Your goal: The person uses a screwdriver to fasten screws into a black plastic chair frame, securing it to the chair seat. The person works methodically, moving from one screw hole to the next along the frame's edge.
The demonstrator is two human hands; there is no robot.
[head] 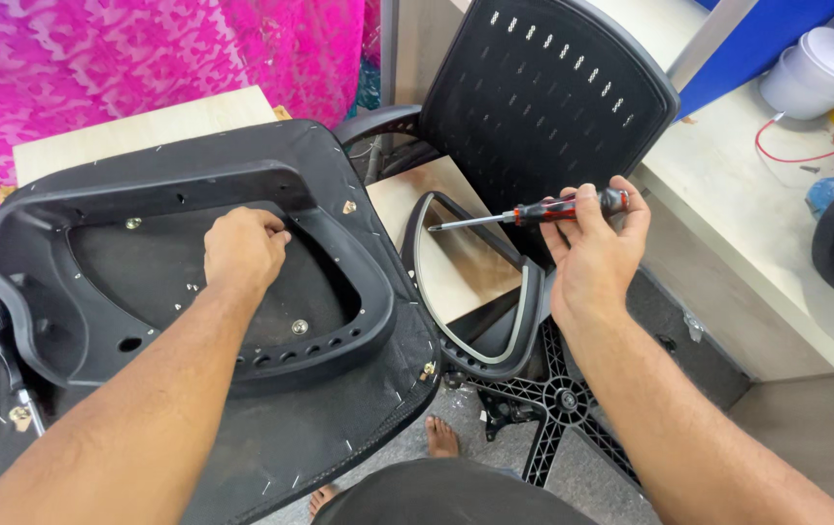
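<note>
An upturned black office chair seat point(339, 408) lies in front of me, its plastic frame point(57, 331) and stapled fabric facing up. My left hand point(242, 251) rests curled on the inner rim of that frame, fingers closed near a screw; I cannot tell whether it pinches something. My right hand point(592, 248) holds a red-and-black screwdriver point(534, 211) level in the air, its tip pointing left toward the seat. A bolt head point(299, 327) shows in the seat pan below my left hand.
A black perforated chair back point(543, 97) and an armrest loop point(509, 340) stand to the right, above a black star base point(563, 403). A white bucket point(820, 73) and red wire point(806, 156) sit on a pale counter point(728, 185). Pink cloth point(145, 49) hangs behind.
</note>
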